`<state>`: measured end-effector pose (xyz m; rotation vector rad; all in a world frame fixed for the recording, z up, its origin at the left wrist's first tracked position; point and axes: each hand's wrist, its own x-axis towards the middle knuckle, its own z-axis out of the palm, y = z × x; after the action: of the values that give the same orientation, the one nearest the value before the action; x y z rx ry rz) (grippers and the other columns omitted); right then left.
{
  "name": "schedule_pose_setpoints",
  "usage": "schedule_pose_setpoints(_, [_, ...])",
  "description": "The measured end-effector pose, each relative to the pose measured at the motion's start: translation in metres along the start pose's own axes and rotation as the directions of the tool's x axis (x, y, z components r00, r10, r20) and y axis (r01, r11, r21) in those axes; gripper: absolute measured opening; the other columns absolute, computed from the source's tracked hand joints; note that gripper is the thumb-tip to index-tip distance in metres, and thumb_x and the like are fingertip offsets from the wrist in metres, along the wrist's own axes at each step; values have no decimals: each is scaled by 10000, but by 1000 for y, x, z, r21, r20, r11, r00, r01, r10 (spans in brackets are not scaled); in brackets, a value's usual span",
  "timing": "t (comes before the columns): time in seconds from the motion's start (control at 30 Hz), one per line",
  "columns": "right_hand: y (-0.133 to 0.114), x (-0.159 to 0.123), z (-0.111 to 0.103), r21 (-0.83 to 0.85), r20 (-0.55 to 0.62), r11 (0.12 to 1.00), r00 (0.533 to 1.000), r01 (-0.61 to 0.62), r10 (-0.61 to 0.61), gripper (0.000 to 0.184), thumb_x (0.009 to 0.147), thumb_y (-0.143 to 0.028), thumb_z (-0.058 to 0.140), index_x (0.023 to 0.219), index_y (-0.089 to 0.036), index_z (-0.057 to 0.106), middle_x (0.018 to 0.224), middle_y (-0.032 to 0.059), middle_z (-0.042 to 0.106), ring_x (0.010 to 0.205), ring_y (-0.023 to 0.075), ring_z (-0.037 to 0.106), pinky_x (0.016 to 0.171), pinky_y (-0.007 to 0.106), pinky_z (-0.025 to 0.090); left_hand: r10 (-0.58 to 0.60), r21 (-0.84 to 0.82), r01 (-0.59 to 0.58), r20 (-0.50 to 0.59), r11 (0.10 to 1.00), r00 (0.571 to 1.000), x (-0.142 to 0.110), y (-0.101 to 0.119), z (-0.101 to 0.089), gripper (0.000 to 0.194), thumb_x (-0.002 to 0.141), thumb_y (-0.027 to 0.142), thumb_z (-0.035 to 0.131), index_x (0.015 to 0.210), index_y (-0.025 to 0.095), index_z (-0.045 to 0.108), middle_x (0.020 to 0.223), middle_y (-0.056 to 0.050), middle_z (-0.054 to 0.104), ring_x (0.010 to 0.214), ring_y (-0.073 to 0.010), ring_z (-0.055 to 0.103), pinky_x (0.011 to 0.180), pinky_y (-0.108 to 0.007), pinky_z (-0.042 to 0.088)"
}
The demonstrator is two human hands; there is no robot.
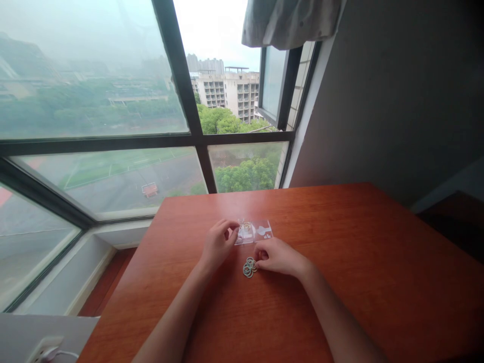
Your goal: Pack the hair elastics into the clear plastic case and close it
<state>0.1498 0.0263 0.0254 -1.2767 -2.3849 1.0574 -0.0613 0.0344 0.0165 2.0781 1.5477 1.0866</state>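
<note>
A small clear plastic box (247, 241) lies open on the wooden table, with a few pale, light-coloured rings in its left half and a white print on its right half. My left hand (220, 243) is at the box's left edge, thumb and fingers closed on it. Just nearer to me lies a small pile of pale green and cream hair ties (248, 267). My right hand (279, 256) rests at the pile's right side, its thumb and forefinger pinched on a hair tie. Its other fingers are curled under and partly hidden.
The reddish-brown table (340, 242) reaches to the window (245, 138) at the back. One window pane (274, 83) stands open under a curtain (291, 22). A dark grey wall (397, 101) rises on the right. A socket with a white plug (49, 353) is at the lower left.
</note>
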Motion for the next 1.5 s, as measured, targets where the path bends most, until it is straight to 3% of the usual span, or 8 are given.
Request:
schedule_pose_setpoints(0.43, [-4, -1, -3, -23, -34, 999, 999, 23, -23, 69, 728, -154, 625, 720, -178, 690, 646, -23, 626, 606, 106, 525, 539, 195, 305, 7, 0, -7, 18, 1000, 1000, -1, 1, -1, 141, 857, 201, 525, 894, 183, 661, 747, -3, 596, 599, -109, 500, 584, -225, 397])
schedule_pose_setpoints(0.67, [-3, 2, -3, -32, -188, 999, 982, 13, -18, 66, 742, -155, 602, 710, -177, 656, 629, -24, 608, 592, 101, 509, 556, 200, 313, 7, -33, -6, 39, 999, 999, -2, 6, -1, 143, 865, 224, 525, 903, 182, 656, 760, -7, 592, 595, -103, 487, 577, -222, 394])
schedule_pose_setpoints(0.87, [-2, 5, -3, -15, -352, 1000, 936, -10, 4, 75, 778, -215, 587, 726, -191, 636, 612, -30, 569, 577, 104, 496, 545, 206, 310, 78, -129, -61, 131, 990, 988, -4, 20, 0, 207, 900, 316, 515, 865, 173, 660, 763, -20, 596, 606, -102, 468, 573, -217, 386])
schedule_pose_setpoints(1.07, [-5, 5, -6, -6, -420, 1000, 907, -18, 14, 81, 774, -243, 598, 719, -193, 628, 599, -26, 546, 571, 110, 494, 545, 209, 320, 123, -204, -77, 224, 976, 967, -6, 28, 2, 186, 875, 307, 563, 819, 161, 664, 756, -26, 602, 593, -95, 461, 546, -210, 372])
schedule_pose_setpoints(1.33, [-3, 7, -4, 1, -420, 1000, 907, -15, 14, 65, 781, -231, 603, 743, -198, 644, 617, -25, 570, 584, 113, 512, 554, 209, 335, 122, -173, -88, 197, 981, 973, -7, 24, 7, 163, 865, 270, 552, 803, 169, 663, 727, -20, 593, 597, -104, 471, 561, -222, 383])
schedule_pose_setpoints(1.5, [-1, 7, -3, -5, -396, 1000, 918, -14, 11, 93, 813, -253, 595, 763, -203, 656, 621, -26, 590, 576, 112, 515, 552, 211, 326, 68, -90, -60, 87, 994, 994, -5, 18, 7, 143, 864, 243, 538, 808, 176, 652, 723, -11, 592, 605, -109, 481, 577, -225, 391])
